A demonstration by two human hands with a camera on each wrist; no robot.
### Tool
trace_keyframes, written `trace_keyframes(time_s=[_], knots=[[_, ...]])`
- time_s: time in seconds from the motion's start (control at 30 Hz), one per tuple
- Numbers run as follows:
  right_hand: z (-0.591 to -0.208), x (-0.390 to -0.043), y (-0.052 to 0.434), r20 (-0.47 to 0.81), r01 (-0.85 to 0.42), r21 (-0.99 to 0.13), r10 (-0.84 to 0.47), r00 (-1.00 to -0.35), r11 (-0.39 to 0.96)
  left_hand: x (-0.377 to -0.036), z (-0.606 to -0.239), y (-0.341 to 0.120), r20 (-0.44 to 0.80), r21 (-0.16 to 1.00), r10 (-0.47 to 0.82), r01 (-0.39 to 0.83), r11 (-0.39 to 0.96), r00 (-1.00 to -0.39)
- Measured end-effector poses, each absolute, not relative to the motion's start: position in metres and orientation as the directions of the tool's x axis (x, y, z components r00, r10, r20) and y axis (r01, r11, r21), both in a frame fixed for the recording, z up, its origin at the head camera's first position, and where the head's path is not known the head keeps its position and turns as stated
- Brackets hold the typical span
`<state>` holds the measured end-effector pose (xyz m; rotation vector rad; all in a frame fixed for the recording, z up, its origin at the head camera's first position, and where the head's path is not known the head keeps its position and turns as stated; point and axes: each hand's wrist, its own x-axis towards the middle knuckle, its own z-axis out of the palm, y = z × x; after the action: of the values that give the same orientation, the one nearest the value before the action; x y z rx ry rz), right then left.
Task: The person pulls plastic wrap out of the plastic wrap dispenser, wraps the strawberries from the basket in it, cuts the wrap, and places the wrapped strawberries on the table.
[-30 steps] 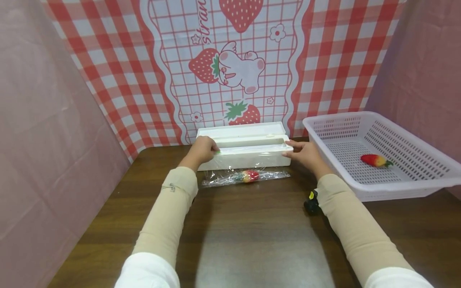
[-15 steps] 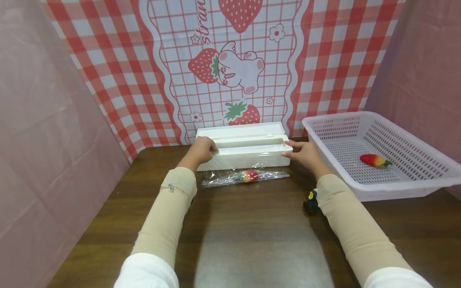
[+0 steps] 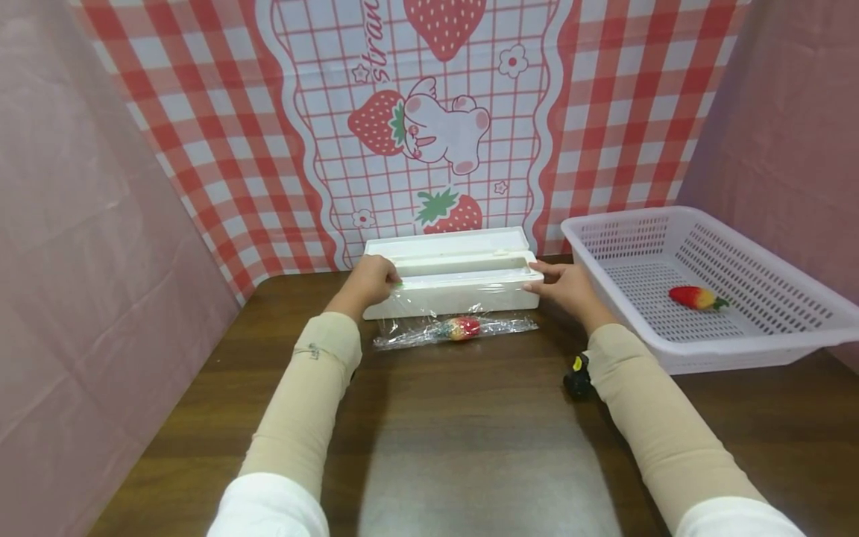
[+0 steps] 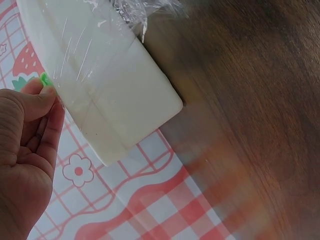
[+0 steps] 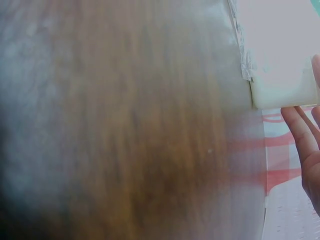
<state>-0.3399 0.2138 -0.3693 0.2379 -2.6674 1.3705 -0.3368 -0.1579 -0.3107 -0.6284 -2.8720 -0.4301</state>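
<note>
A long white cling film dispenser box, its lid raised at the back, lies on the table. Clear film drapes over its front down to a toy strawberry wrapped in film. At the box's left end my left hand pinches a small green slider on the upper front edge, between thumb and forefinger. My right hand holds the box's right end, thumb at the front and fingers at the end. In the right wrist view, the fingers lie fairly straight against that end.
To the right stands a white perforated plastic basket with a red and yellow toy strawberry inside. Behind the brown wooden table hangs a red checked strawberry cloth. Pink cloth hangs at both sides.
Both hands keep their places on the box. The whole head view has drifted very slightly; no object visibly moves.
</note>
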Motion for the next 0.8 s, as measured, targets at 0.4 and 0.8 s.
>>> trace_keyframes(time_s=[0.4, 0.8], knots=[[-0.3690, -0.3392, 0.2116, 0.218, -0.218, -0.790, -0.069, -0.973, 0.574, -0.3342, -0.3070, -0.1622, 0.214, 0.227, 0.388, 0.432, 0.873, -0.897], [-0.3690, -0.3389, 0.2115, 0.218, -0.215, -0.785, -0.065, -0.974, 0.582, -0.3351, -0.3075, -0.1659, 0.231, 0.205, 0.404, 0.450, 0.869, -0.885]])
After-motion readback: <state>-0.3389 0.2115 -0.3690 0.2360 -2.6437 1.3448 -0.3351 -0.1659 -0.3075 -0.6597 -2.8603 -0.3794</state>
